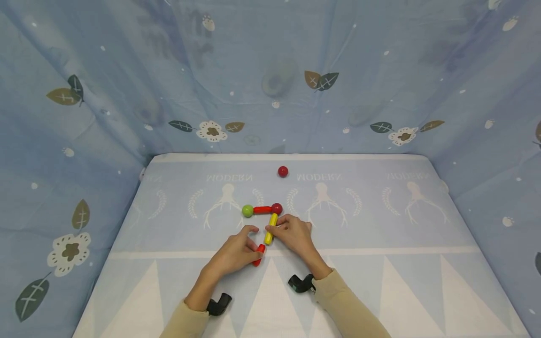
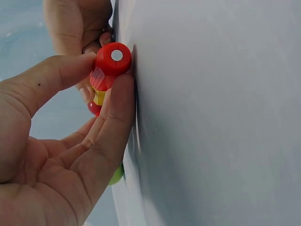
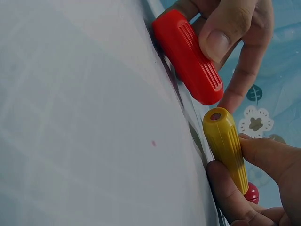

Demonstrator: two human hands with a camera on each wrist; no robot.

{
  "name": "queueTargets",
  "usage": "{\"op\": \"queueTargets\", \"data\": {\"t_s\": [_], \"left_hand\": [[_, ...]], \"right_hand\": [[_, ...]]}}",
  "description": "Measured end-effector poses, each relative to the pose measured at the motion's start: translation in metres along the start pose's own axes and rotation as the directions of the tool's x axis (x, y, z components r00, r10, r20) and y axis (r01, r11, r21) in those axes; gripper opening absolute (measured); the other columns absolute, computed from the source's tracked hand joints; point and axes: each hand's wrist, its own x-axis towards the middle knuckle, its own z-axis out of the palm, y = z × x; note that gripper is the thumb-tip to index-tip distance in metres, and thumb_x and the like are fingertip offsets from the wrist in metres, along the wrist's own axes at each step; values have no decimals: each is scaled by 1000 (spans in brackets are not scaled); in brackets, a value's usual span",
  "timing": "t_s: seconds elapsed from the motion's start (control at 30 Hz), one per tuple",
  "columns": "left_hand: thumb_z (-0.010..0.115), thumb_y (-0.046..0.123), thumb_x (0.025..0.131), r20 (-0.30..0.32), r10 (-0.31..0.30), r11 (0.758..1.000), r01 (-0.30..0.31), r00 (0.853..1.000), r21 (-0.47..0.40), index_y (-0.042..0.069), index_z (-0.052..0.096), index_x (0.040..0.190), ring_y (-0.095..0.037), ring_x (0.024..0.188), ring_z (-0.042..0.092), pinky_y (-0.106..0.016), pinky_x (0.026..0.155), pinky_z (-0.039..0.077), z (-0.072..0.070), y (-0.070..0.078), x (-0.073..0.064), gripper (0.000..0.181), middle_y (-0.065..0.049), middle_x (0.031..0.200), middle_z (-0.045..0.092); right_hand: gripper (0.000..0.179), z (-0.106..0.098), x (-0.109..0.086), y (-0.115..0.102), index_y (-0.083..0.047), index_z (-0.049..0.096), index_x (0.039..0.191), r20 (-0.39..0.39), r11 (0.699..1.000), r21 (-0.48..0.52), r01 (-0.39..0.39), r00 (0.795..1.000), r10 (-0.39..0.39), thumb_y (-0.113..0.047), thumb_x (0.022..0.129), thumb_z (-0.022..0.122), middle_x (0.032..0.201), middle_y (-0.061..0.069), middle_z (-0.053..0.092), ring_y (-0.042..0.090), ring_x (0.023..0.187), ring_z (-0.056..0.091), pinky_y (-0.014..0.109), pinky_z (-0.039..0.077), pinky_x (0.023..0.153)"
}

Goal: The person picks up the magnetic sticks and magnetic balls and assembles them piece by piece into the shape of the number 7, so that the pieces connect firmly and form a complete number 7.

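Between thumb and finger, my left hand (image 1: 236, 252) pinches a red ribbed rod (image 3: 188, 56) close to the tabletop. My right hand (image 1: 294, 233) pinches a yellow ribbed rod (image 1: 271, 229), whose far end meets a dark red ball (image 1: 276, 208). From that ball another red rod (image 1: 262, 210) runs left to a green ball (image 1: 247, 211). A small gap shows between the near end of the yellow rod and the held red rod in the right wrist view. Each rod end facing a wrist camera has a round inset, pale on the red one (image 2: 116, 55).
A loose red ball (image 1: 283, 172) lies farther back on the patterned table cover (image 1: 359, 230). Blue printed curtains (image 1: 262, 56) hang behind and at both sides. Black devices (image 1: 219, 304) are strapped at the wrists.
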Motion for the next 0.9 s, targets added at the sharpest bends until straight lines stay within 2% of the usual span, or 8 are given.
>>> {"op": "queueTargets", "data": {"t_s": [0.27, 0.9], "left_hand": [[78, 14, 87, 6, 25, 999, -25, 1000, -19, -1, 44, 137, -11, 70, 63, -34, 65, 51, 5, 1, 5, 63, 2, 86, 64], [77, 18, 88, 2, 17, 999, -17, 1000, -32, 2, 48, 133, -12, 71, 61, -34, 65, 50, 6, 0, 6, 57, 2, 87, 64]], "right_hand": [[31, -1, 0, -1, -11, 69, 87, 1, 1000, -3, 3, 1000, -3, -40, 84, 80, 59, -16, 62, 7, 67, 58, 46, 26, 78], [31, -1, -1, -2, -11, 68, 86, -11, 1000, 7, -2, 1000, 2, -39, 84, 80, 59, -16, 61, 7, 67, 58, 46, 26, 77]]}}
